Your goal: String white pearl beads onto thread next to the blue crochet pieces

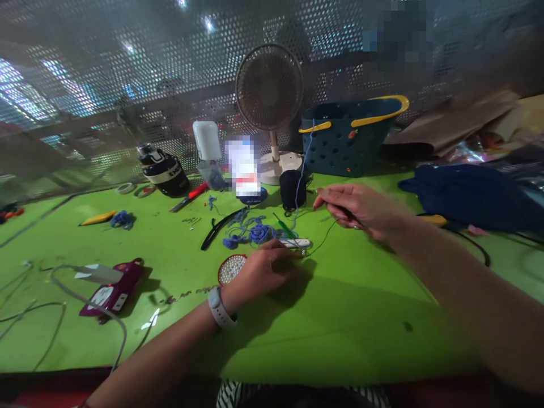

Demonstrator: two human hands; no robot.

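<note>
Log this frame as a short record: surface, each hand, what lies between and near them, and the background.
surface: green tabletop
left hand: low over the tabletop, fingertips near one end of a thin dark strand; grip unclear
right hand: raised, fingers curled on the strand
between hands: the strand, slightly slack
near left hand: red-rimmed dish of beads, blue yarn
background: fan, dark basket with yellow handles

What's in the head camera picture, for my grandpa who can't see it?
A person's right hand holds a thin dark thread that slants down toward the left hand, over a green table. Blue yarn lies just beyond the left hand, with a fan and a yellow-handled basket farther back.
</note>
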